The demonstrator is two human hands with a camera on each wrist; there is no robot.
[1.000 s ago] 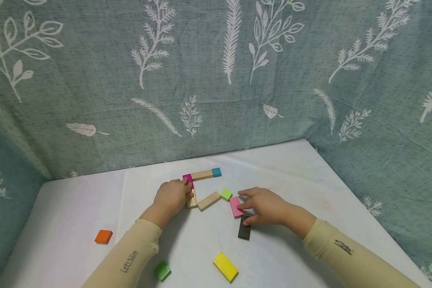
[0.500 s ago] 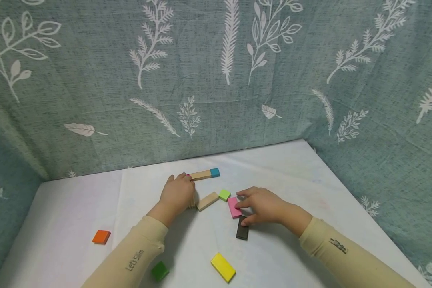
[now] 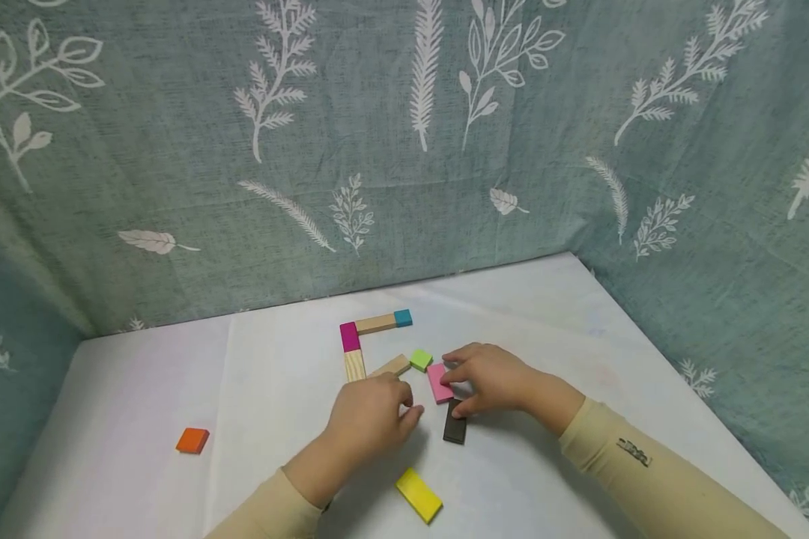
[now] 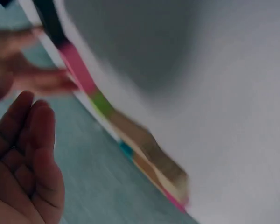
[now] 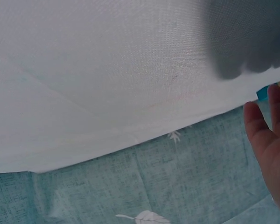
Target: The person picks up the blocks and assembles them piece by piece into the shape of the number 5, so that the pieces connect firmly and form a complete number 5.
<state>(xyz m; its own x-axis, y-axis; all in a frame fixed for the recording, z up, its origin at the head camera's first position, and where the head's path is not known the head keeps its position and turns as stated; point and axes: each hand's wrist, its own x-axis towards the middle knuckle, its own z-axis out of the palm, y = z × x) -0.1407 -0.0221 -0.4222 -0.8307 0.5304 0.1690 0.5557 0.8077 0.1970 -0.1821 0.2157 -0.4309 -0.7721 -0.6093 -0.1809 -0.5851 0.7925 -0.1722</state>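
In the head view my left hand is over the white table, fingers loosely bent and holding nothing. Its knuckles overlap a plain wooden block. My right hand has a finger on a pink block and its thumb on a black block. A lime green block lies between the pink and wooden ones. Behind the left hand, a magenta block joins a striped wooden block and another wooden block, which ends at a blue block.
A yellow block lies near the front, and an orange block sits off to the left. Patterned green cloth hangs behind the table and along its sides.
My left hand has come off the magenta and striped wooden blocks and moved toward me and right. Its arm now hides the dark green block. The right hand stays where it was.
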